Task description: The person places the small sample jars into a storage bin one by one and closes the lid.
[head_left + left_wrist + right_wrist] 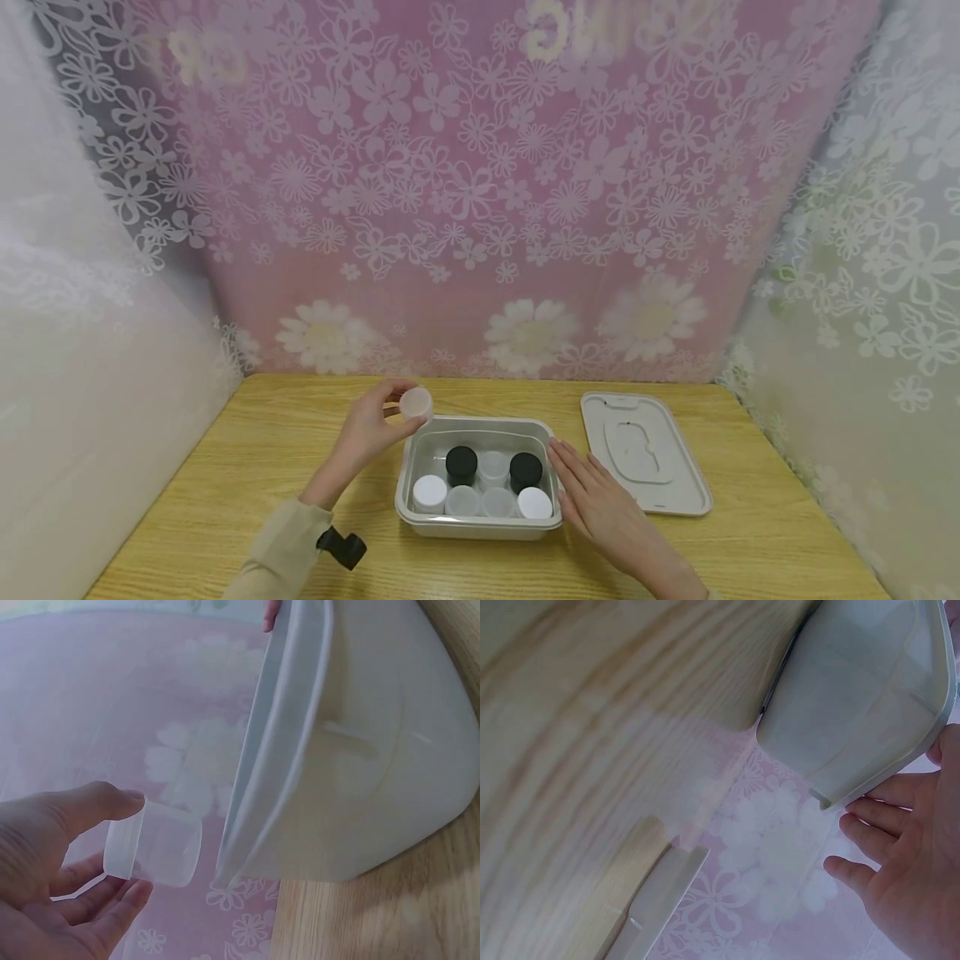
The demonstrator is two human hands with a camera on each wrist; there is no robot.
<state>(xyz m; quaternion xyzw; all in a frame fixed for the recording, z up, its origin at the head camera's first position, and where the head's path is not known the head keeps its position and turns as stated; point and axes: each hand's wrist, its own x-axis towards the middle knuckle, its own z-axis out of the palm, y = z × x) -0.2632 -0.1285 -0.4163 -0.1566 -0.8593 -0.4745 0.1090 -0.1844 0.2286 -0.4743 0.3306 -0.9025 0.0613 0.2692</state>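
My left hand [372,427] pinches a small translucent plastic jar [166,841] between thumb and fingers, its ribbed lid toward the palm in the left wrist view. The jar is held near the back left corner of a white plastic box [480,528], higher than the rim. Inside the box stand several little jars: black-lidded ones [461,462], white-lidded ones [430,492] and translucent ones [493,468]. With fingers extended, my right hand [600,504] rests along the box's right rim; the right wrist view has its fingertips [853,804] at the rim.
A flat white lid [645,454] lies on the wooden table [300,433] to the right of the box. Flower-patterned curtains [480,208] hang behind and on both sides. A black strap piece [342,550] sits on my left wrist.
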